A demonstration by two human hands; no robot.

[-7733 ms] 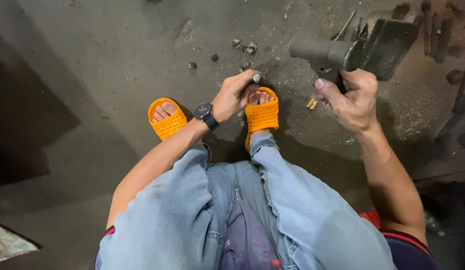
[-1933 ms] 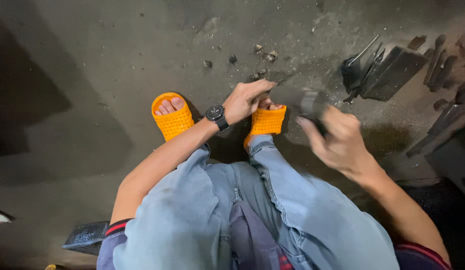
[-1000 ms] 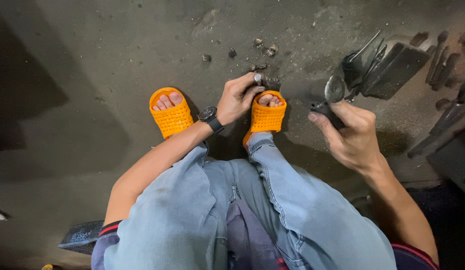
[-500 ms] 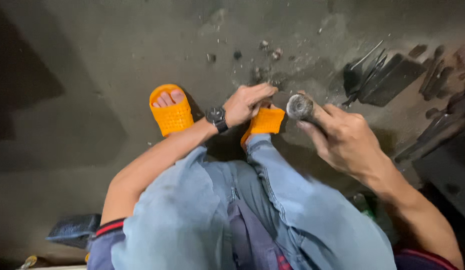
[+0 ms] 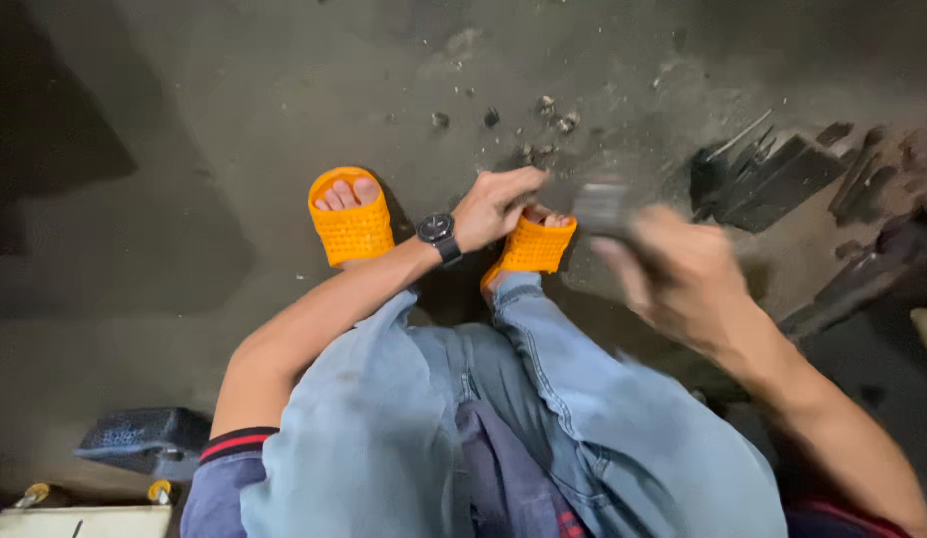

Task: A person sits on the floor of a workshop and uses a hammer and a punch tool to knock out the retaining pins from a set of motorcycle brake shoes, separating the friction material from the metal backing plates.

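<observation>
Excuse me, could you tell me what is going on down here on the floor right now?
A person in jeans and orange sandals sits low over a gritty concrete floor. The left hand, with a black wristwatch, presses something small down by the right foot; what it is cannot be made out. The right hand, motion-blurred, grips a dark hammer-like tool right beside that spot. Dark metal strips lie on the floor to the right.

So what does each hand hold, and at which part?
The right hand grips a blurred grey tool by its rear end. The left hand pinches something on the floor; what it is cannot be told.
</observation>
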